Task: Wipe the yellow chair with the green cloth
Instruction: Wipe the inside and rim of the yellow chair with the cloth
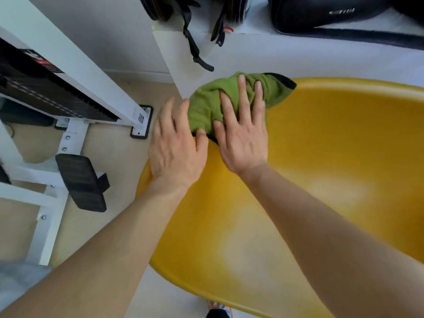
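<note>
The yellow chair fills the lower right, its moulded seat shell curving up to a rim at the top and left. A bunched green cloth with a dark edge lies on the chair's upper-left rim. My right hand presses flat on the cloth, fingers straight and spread. My left hand rests on the chair's left rim beside the cloth, its thumb touching the cloth's lower edge and its fingers straight.
A white metal frame with a black pedal stands on the wooden floor to the left. A white ledge behind the chair carries black bags with straps hanging down.
</note>
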`<state>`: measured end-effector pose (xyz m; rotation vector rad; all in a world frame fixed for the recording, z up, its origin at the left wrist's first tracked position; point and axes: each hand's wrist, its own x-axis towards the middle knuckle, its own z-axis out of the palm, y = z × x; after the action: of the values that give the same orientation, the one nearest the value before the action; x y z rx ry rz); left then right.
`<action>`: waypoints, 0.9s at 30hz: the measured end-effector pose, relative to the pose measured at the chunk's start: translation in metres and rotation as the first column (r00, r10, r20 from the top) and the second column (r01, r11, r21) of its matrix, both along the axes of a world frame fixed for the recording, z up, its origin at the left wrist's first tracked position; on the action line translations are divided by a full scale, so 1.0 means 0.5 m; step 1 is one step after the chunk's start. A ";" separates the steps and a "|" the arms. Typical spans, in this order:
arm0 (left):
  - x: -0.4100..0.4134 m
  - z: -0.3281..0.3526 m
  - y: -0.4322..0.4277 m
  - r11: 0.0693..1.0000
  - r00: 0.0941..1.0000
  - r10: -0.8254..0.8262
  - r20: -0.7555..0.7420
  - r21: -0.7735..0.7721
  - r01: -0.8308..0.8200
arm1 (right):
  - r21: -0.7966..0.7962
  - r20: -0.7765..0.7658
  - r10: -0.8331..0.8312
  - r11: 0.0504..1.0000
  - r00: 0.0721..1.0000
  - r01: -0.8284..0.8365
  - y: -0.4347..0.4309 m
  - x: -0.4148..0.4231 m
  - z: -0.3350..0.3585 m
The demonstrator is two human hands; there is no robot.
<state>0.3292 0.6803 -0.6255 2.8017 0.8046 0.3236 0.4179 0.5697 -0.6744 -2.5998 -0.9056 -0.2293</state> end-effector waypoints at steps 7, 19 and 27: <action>-0.063 -0.061 -0.002 0.816 0.849 -0.470 -0.242 0.247 0.522 | -0.175 -0.471 -0.187 0.978 0.862 0.116 0.046 -0.193 -0.217; 0.019 -0.104 -0.093 0.840 0.900 -0.366 -0.237 0.332 0.429 | 0.135 -0.223 -0.266 0.944 0.938 0.300 -0.012 -0.022 -0.164; 0.020 -0.212 -0.128 0.767 0.709 -0.418 -0.569 0.198 0.611 | -0.215 -0.111 -0.046 0.976 0.993 0.022 -0.228 -0.027 -0.298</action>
<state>0.3390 0.6162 -0.7312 3.3643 -0.0590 -0.4129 0.4042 0.4558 -0.8231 -2.7936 -0.8892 0.0109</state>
